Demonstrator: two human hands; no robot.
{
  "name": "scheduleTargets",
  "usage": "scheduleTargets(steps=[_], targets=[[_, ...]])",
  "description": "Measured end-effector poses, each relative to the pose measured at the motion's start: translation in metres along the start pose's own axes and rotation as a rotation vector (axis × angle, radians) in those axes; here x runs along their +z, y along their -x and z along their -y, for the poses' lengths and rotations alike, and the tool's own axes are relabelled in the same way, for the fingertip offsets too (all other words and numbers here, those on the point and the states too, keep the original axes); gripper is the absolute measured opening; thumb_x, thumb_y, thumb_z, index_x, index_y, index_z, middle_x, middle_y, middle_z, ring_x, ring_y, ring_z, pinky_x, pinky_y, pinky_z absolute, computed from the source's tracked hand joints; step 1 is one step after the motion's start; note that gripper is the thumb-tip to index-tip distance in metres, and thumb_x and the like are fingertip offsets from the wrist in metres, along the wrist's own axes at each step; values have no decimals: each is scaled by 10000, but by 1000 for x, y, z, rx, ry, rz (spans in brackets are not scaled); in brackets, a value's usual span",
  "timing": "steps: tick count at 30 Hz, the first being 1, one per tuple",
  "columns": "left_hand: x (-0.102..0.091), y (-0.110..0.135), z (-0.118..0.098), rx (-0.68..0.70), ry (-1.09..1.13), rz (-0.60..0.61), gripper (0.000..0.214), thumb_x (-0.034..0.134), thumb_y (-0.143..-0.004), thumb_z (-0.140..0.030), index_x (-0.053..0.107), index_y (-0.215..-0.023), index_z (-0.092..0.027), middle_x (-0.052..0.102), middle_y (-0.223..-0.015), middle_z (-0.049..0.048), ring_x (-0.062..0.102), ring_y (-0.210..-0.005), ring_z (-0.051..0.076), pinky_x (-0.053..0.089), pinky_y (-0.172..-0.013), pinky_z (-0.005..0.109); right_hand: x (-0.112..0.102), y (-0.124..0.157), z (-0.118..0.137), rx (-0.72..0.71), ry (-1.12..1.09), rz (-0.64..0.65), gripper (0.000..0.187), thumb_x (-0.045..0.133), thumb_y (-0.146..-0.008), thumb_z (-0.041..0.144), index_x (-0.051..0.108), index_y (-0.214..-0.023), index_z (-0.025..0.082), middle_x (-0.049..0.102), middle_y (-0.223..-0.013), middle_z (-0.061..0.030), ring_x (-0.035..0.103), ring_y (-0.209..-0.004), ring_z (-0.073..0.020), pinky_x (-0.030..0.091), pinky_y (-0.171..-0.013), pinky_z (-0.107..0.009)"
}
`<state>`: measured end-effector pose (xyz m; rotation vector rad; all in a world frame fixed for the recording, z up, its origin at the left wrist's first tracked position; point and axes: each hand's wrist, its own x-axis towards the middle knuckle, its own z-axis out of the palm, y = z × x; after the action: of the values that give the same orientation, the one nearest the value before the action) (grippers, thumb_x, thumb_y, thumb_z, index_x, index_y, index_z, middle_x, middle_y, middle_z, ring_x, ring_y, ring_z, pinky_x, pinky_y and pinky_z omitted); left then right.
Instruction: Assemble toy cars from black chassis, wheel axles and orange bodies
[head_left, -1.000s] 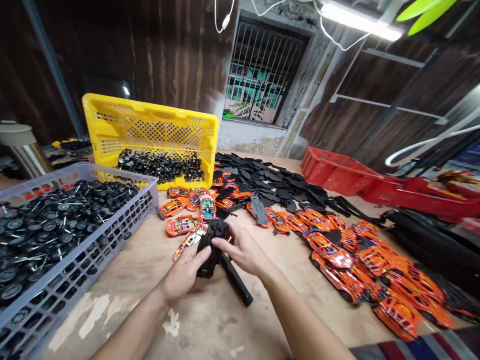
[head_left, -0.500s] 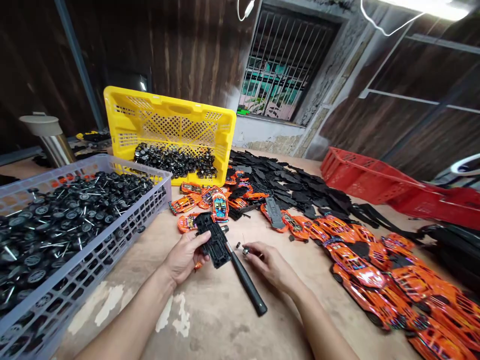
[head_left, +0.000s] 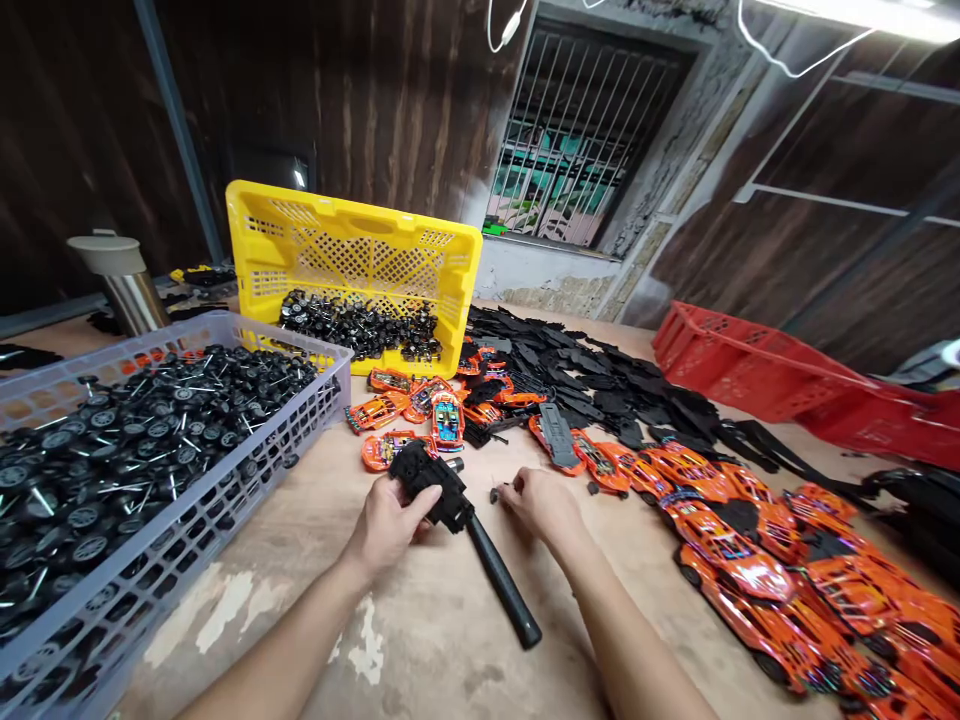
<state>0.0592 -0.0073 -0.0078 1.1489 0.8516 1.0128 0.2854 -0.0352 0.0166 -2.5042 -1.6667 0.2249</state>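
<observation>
My left hand [head_left: 390, 525] grips a black plastic toy car chassis [head_left: 431, 487], thumb on top and fingers beneath. The chassis is tilted, its far end toward the orange car bodies. Under it lies a hammer [head_left: 504, 585], its black handle pointing toward me and most of its head hidden. To the right, my right hand [head_left: 546, 508] is closed, fingertips pinched low over the table. A small dark piece [head_left: 494, 495] shows at those fingertips; whether it is held, and its kind, I cannot make out.
A lilac crate [head_left: 300, 420] of black wheels on axles stands left; behind it a yellow crate [head_left: 352, 225] holds more small parts. Orange car bodies [head_left: 735, 545] cover the right side. Black chassis [head_left: 600, 375] are heaped at the back, near a red crate [head_left: 750, 355] and a steel flask [head_left: 135, 295].
The left hand has turned the chassis, so a different face shows. The right hand has drawn its fingers together and down around the small parts. The view has shifted slightly.
</observation>
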Motion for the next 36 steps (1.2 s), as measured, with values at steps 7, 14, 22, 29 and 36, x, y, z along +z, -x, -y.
scheduleTargets(steps=[7, 14, 22, 29, 36], targets=[[0, -3, 5, 0, -92, -151, 405, 702, -745, -469, 710, -899, -94, 752, -817, 106, 697, -670, 230, 566, -556, 281, -20, 25, 33, -406, -213, -161, 194, 512, -919, 325, 635, -895, 178, 666, -831, -71, 621, -726, -165, 473, -649, -255], [-1, 0, 2, 57, -258, -230, 394, 633, -790, -474, 726, -810, -92, 751, -770, 130, 705, -718, 266, 546, -657, 315, 16, 41, 61, -790, -299, -452, 128, 500, -944, 251, 599, -937, 169, 605, -863, -89, 559, -805, -209, 464, -689, -318], [1, 2, 2, 124, -274, -295, 358, 648, -781, -461, 725, -810, -113, 751, -779, 115, 696, -758, 254, 518, -705, 301, 19, 41, 59, -779, -267, -544, 89, 561, -917, 229, 603, -983, 186, 623, -909, -79, 491, -842, -228, 392, -711, -360], [2, -1, 8, 119, -64, -223, 340, 725, -746, -403, 734, -958, -137, 762, -937, 91, 696, -878, 237, 533, -807, 299, 19, 45, 62, -726, -197, -531, 114, 545, -932, 249, 614, -983, 175, 625, -926, -83, 487, -889, -240, 362, -741, -373], [1, -3, 16, 76, -4, -158, 396, 700, -784, -429, 700, -1077, -163, 730, -1082, 89, 666, -1013, 246, 512, -915, 345, 19, 47, 66, -757, -275, -548, 133, 580, -917, 256, 611, -1014, 169, 630, -935, -85, 490, -885, -232, 367, -746, -354]])
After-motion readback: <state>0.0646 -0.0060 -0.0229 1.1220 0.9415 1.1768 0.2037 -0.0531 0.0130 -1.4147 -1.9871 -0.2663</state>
